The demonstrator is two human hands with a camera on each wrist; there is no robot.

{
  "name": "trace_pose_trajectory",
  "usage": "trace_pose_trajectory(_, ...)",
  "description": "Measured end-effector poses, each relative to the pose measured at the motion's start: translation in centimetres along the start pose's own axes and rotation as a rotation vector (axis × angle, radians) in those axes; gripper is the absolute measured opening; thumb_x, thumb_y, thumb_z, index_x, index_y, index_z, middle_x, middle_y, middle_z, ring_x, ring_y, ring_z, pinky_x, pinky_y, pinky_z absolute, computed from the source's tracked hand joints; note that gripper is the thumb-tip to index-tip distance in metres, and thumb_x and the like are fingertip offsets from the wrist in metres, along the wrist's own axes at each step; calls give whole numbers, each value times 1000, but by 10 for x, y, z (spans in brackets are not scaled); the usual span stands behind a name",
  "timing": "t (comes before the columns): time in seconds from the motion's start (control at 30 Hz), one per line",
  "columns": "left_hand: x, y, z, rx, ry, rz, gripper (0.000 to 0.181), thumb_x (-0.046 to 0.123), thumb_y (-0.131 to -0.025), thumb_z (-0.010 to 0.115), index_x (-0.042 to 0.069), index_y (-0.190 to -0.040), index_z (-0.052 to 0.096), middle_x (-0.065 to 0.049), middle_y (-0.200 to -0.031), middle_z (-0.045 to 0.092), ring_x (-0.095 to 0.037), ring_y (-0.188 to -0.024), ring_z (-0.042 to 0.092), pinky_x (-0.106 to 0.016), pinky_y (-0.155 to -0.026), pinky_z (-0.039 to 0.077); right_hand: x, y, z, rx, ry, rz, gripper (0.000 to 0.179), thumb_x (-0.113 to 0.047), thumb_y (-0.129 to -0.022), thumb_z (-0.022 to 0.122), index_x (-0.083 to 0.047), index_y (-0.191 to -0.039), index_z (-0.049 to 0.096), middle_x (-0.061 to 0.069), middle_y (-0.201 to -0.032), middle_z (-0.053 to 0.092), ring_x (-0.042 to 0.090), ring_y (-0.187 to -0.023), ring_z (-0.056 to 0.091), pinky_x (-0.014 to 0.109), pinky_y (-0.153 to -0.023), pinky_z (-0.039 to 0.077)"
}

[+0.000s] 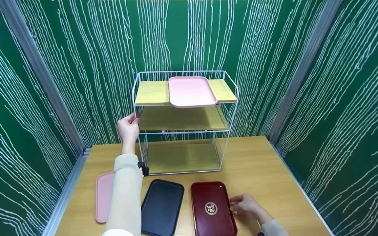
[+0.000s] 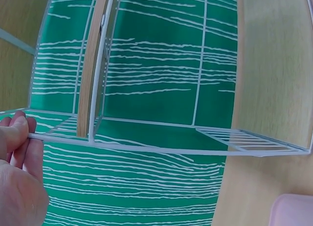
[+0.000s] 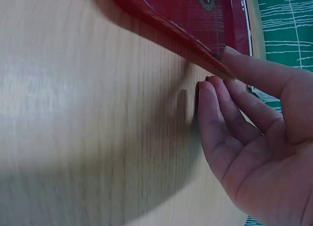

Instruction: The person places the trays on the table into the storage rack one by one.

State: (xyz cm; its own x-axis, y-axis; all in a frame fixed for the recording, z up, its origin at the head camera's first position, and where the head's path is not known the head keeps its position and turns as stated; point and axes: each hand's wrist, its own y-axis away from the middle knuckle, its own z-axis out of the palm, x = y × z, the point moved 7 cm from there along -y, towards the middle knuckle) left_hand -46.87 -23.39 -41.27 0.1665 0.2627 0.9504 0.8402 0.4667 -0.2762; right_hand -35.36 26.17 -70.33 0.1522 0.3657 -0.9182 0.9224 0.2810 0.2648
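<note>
A white wire rack (image 1: 230, 114) with three wooden shelves stands at the back of the table. My left hand (image 1: 128, 129) grips its left front upright beside the middle shelf; in the left wrist view the fingertips (image 2: 32, 125) close around the thin wire. At the front right, a dark red tray (image 1: 210, 193) with a round gold emblem lies on the table. My right hand (image 1: 248, 207) pinches its right edge, thumb over the rim and fingers below, as the right wrist view shows. A pink tray (image 1: 192, 91) rests on the top shelf, its front edge overhanging.
A black tray (image 1: 162, 206) lies left of the red one. Farther left, a second pink tray (image 1: 103, 200) is partly hidden by my left sleeve (image 1: 125, 193). Green walls (image 1: 179, 36) with white wavy lines enclose the wooden table (image 1: 267, 173) at the back and sides.
</note>
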Motion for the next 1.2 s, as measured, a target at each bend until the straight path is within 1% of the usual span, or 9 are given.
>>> trace_pose_trajectory(0.17,-1,-1,0,1,-4,1,32,3,-104,68,3,-136,73,-15,-129,75,-27,-120,71,-41,-102,57,6,0,6,-4,-26,-5,53,8,-84,75,27,-130,55,31,-115,73,25,-96,73,38,-82,63)
trace_pose_trajectory(0.27,-1,-1,0,2,5,13,31,4,-104,69,3,-135,73,-15,-128,76,-26,-119,72,-41,-101,58,8,0,6,33,-44,-16,50,8,-85,74,26,-128,57,28,-112,73,23,-94,73,35,-80,63)
trace_pose_trajectory(0.37,0,-1,-1,6,20,27,30,3,-104,69,2,-134,74,-15,-127,76,-26,-117,73,-41,-99,59,8,2,4,84,-53,-27,48,9,-85,75,26,-127,58,28,-111,73,25,-93,73,37,-80,64)
trace_pose_trajectory(0.43,0,-1,-2,9,30,34,29,3,-103,69,2,-133,74,-16,-126,76,-26,-116,73,-42,-98,59,8,3,3,107,-41,-16,48,9,-84,77,25,-126,59,26,-109,73,25,-92,74,38,-79,64)
trace_pose_trajectory(0.57,0,-1,-2,11,33,39,29,1,-103,69,0,-132,74,-17,-126,76,-26,-115,73,-42,-97,59,11,8,6,62,-17,7,52,7,-83,81,25,-127,59,22,-105,75,23,-89,74,38,-77,65)
trace_pose_trajectory(0.73,-1,1,0,18,28,46,29,0,-102,70,0,-131,75,-17,-125,76,-28,-116,73,-43,-97,59,14,13,14,-16,-57,3,59,8,-83,81,26,-132,54,21,-103,76,21,-83,75,36,-72,64)
trace_pose_trajectory(1.0,-2,1,0,8,29,22,29,2,-104,69,3,-132,75,-14,-127,76,-26,-118,72,-41,-100,58,15,17,19,-22,-101,39,67,11,-80,81,25,-137,48,18,-103,75,19,-67,71,33,-61,62)
trace_pose_trajectory(1.1,-3,2,0,5,33,14,29,3,-104,69,3,-133,74,-14,-127,76,-26,-118,72,-40,-101,58,13,18,22,-21,-96,37,68,14,-78,79,24,-138,47,18,-103,74,18,-66,69,32,-59,61)
trace_pose_trajectory(1.2,-3,2,-1,5,37,17,29,3,-104,69,3,-133,74,-15,-127,76,-27,-118,72,-41,-101,57,11,18,23,-20,-76,25,67,16,-76,75,24,-137,48,18,-104,73,20,-70,70,33,-59,62)
